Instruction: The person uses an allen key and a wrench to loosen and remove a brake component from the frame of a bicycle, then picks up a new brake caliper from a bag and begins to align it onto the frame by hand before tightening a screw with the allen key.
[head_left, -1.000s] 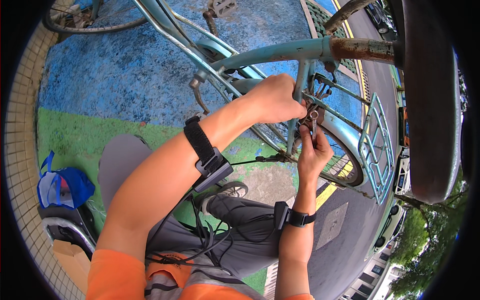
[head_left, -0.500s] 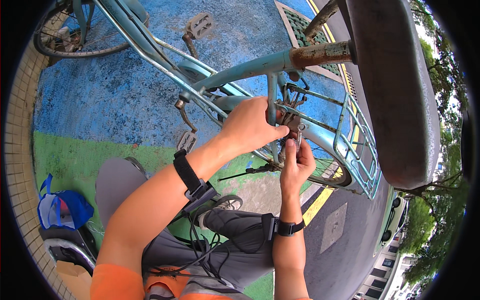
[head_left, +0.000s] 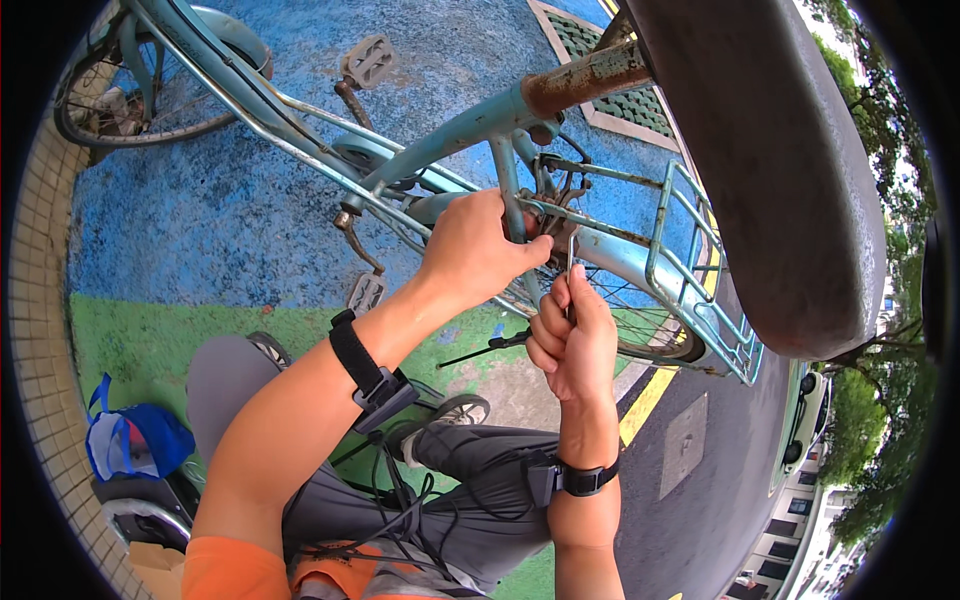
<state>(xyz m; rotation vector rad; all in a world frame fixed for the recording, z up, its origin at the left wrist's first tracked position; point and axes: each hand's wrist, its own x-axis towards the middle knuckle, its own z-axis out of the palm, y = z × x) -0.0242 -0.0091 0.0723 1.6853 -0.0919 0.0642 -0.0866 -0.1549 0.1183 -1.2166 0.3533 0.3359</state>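
A light-blue bicycle (head_left: 440, 145) with rusty parts stands in front of me. My left hand (head_left: 480, 245) reaches around the frame tube below the seat post. Its thumb lies by the rear brake (head_left: 555, 195), and its fingertips are hidden behind the tube, so what they grip cannot be made out. My right hand (head_left: 575, 335), just beside it, is closed on a slim silver wrench (head_left: 571, 252). The wrench points up, seen nearly edge-on, its tip near the brake parts in front of the rear mudguard (head_left: 620, 255).
The dark saddle (head_left: 760, 170) looms large at the upper right, over the rear rack (head_left: 690, 265). At lower left a blue bag (head_left: 140, 440) sits by a tiled kerb (head_left: 50, 300). A pedal (head_left: 367, 292) juts toward me. A car (head_left: 806, 420) stands along the road.
My right hand has turned, its fingers now curled around the wrench, whose ring end faced me before. The left hand keeps its place on the frame. The view has shifted slightly.
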